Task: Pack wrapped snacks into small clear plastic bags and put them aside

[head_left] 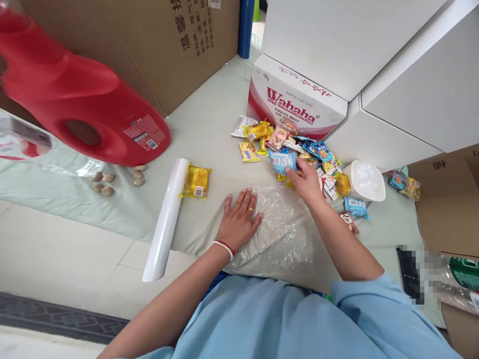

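Observation:
My left hand [239,219] lies flat with its fingers stretched out, pressing on the left edge of a clear plastic bag [286,229] spread over the pale green cloth. Between the fingers of my right hand [305,180] is a light blue snack packet [282,162], held above a heap of wrapped snacks. In that heap are yellow packets [256,130], a pink packet [279,136] and blue packets [322,150]. Another light blue packet [357,207] lies apart, right of my right forearm. To the left, a yellow snack packet [197,181] touches a white roll [166,219].
A Wahaha carton [295,102] stands behind the heap, against white cabinets [348,40]. On the right are a white bowl [365,180] and a plastic bottle [462,279]. A large red jug [82,99] stands at left, with several nut-like pieces [107,191] before it.

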`<state>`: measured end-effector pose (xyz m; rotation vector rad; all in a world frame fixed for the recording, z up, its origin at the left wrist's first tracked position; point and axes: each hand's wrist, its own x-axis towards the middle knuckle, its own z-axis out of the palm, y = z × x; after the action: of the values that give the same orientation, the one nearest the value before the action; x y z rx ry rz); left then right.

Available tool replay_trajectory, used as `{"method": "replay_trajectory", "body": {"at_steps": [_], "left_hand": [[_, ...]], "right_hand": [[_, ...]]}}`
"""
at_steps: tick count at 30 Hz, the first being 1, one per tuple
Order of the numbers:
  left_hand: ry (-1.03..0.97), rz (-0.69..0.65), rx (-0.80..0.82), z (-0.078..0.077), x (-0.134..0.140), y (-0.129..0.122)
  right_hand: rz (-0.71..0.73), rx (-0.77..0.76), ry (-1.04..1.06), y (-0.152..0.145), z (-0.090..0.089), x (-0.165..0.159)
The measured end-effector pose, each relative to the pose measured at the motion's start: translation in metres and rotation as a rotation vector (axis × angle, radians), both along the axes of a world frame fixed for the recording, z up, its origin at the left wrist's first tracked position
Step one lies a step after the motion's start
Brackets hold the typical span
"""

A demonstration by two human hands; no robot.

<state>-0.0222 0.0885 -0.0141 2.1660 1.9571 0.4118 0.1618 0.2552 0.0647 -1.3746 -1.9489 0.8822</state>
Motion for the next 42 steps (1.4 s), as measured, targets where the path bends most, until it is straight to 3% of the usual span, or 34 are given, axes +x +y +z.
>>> {"method": "replay_trajectory", "body": {"at_steps": [3,6,8,12,16,19,23,29,32,34,36,39,42], "left_hand": [[-0.016,-0.002,-0.009,0.001,0.000,0.000],[-0.033,-0.007,-0.026,0.002,0.000,0.001],[-0.037,-0.007,-0.029,0.002,0.000,0.001],[-0.020,-0.002,-0.031,0.001,0.000,0.002],[-0.012,0.000,-0.023,0.000,0.001,0.002],[-0.010,0.008,-0.001,-0.001,0.001,0.001],[0.000,0.013,0.022,-0.002,0.002,0.002],[-0.020,0.010,0.006,-0.001,0.002,0.002],[-0.028,0.004,-0.001,-0.001,0.002,0.002],[-0.025,0.002,-0.009,0.000,0.002,0.002],[-0.025,0.002,-0.013,0.000,0.001,0.001],[-0.024,0.002,-0.010,0.000,0.000,0.001],[-0.006,-0.004,-0.006,0.001,0.000,0.001]], "right_hand": [[-0.006,-0.450,0.287,-0.062,-0.002,0.033],[-0.053,-0.680,0.374,-0.121,-0.015,0.048],[-0.055,-0.610,0.221,-0.147,-0.022,0.053],[-0.018,-0.121,-0.290,-0.156,-0.017,0.061],[0.431,0.072,-0.434,-0.141,-0.013,0.054],[0.585,0.088,-0.518,-0.138,-0.020,0.041],[0.468,0.091,-0.570,-0.134,-0.026,0.051],[0.085,0.114,-0.723,-0.116,-0.020,0.140],[-0.021,0.044,-0.856,-0.100,-0.010,0.162],[-0.014,0.068,-0.824,-0.084,0.002,0.148],[0.074,0.128,-0.718,-0.065,0.013,0.109],[0.276,0.096,-0.638,-0.033,0.020,0.021],[0.199,0.114,-0.667,-0.002,0.005,-0.070]]}}
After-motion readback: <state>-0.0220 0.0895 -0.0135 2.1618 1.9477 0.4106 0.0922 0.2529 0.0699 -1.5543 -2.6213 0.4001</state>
